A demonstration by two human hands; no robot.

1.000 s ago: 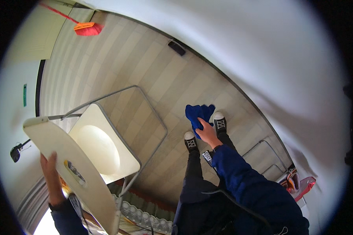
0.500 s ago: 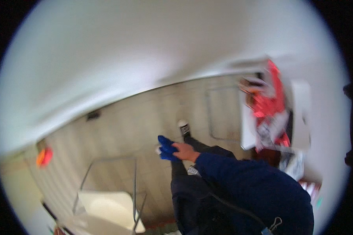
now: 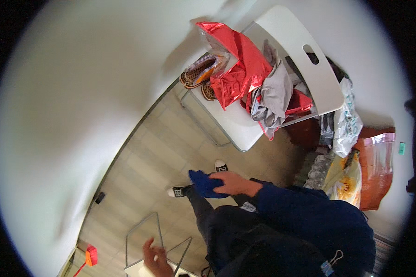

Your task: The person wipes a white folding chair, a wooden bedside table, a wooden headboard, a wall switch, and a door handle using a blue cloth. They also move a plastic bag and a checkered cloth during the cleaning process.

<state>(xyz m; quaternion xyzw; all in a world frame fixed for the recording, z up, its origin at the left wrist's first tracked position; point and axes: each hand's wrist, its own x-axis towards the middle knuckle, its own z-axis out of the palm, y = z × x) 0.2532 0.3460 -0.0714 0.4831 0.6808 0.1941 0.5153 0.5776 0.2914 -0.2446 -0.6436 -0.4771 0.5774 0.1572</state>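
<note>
My right hand (image 3: 233, 183) is closed around a crumpled dark blue cloth (image 3: 203, 183), holding it out above my feet. The cloth bunches to the left of the fingers, so its exact shape is hard to make out. At the lower edge, my left hand (image 3: 157, 259) is raised over a folding chair's seat (image 3: 138, 267), its fingers apart and nothing visible in them. Below the cloth show my black-and-white shoes (image 3: 176, 191).
A white folding chair (image 3: 242, 131) at the upper right bears a red bag (image 3: 238, 60), patterned shoes (image 3: 198, 71) and grey cloth (image 3: 277, 92). Plastic bags (image 3: 346, 120) sit behind it. A wall (image 3: 78, 92) runs along the left; a red-orange dustpan or broom (image 3: 91, 255) stands lower left.
My view has swung right toward the chair with the red bag. My right hand still holds the blue cloth. My left hand has come into view at the lower edge.
</note>
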